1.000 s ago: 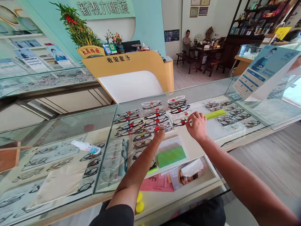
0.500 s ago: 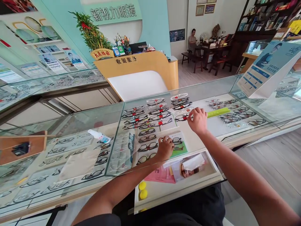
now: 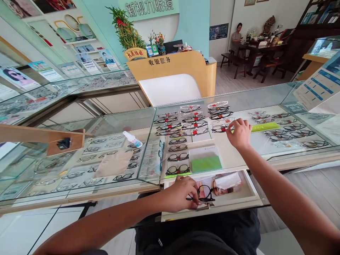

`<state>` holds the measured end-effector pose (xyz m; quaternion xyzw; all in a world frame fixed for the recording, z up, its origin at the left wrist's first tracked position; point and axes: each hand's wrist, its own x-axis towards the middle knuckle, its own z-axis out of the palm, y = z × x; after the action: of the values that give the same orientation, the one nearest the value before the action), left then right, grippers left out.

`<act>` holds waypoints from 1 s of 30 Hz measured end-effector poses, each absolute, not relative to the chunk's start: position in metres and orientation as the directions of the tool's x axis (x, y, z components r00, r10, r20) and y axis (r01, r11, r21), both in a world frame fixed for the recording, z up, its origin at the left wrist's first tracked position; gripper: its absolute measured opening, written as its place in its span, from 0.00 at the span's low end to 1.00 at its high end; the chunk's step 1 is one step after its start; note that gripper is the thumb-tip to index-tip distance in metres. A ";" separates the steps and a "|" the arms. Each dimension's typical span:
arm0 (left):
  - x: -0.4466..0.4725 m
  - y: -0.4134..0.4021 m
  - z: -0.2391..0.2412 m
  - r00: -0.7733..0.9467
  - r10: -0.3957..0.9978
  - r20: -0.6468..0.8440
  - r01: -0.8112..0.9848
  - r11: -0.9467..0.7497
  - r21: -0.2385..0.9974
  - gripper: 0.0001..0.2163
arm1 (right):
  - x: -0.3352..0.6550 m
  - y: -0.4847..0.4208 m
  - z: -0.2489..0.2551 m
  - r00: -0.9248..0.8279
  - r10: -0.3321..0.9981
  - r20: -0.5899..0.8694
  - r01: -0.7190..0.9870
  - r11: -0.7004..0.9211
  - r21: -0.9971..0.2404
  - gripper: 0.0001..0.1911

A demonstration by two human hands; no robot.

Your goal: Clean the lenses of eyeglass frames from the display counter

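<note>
My left hand (image 3: pixel 184 194) is closed on a pair of dark round-framed eyeglasses (image 3: pixel 206 193), raised above an open white drawer (image 3: pixel 252 193). A clear part hangs under the frame; I cannot tell what it is. My right hand (image 3: pixel 240 134) is farther off over the display case, thumb and finger pinched at the right end of eyeglasses with a red tag (image 3: pixel 220 129). Its fingertips partly cover that end. Rows of eyeglasses (image 3: pixel 177 169) lie left of the hands, beside a white tray (image 3: pixel 205 149) with a green cloth (image 3: pixel 206 164) on it.
Glass panels (image 3: pixel 145 148) divide the display case. A white bottle (image 3: pixel 133 139) and a beige cloth (image 3: pixel 113 163) rest at left. A yellow-green strip (image 3: pixel 265 126) lies right of my right hand. A standing sign (image 3: pixel 318 86) is farther right. A person (image 3: pixel 236 37) sits in the background.
My left hand has come toward me from the green cloth to above the drawer, bringing the dark eyeglasses. My right hand keeps its pinch beside the red-tagged eyeglasses. The view has shifted left.
</note>
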<state>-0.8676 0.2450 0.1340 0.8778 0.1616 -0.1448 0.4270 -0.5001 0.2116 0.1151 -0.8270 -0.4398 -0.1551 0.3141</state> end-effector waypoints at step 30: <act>-0.723 0.610 0.251 0.650 0.755 -0.086 0.740 -0.655 -0.155 0.13 | -0.494 0.212 0.106 0.544 0.628 0.557 0.839 -0.428 -0.336 0.07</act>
<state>-0.7230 0.6102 0.2508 0.9069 0.4119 -0.0713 -0.0528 -0.4942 0.2118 0.1060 -0.8263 -0.4439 -0.1765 0.2982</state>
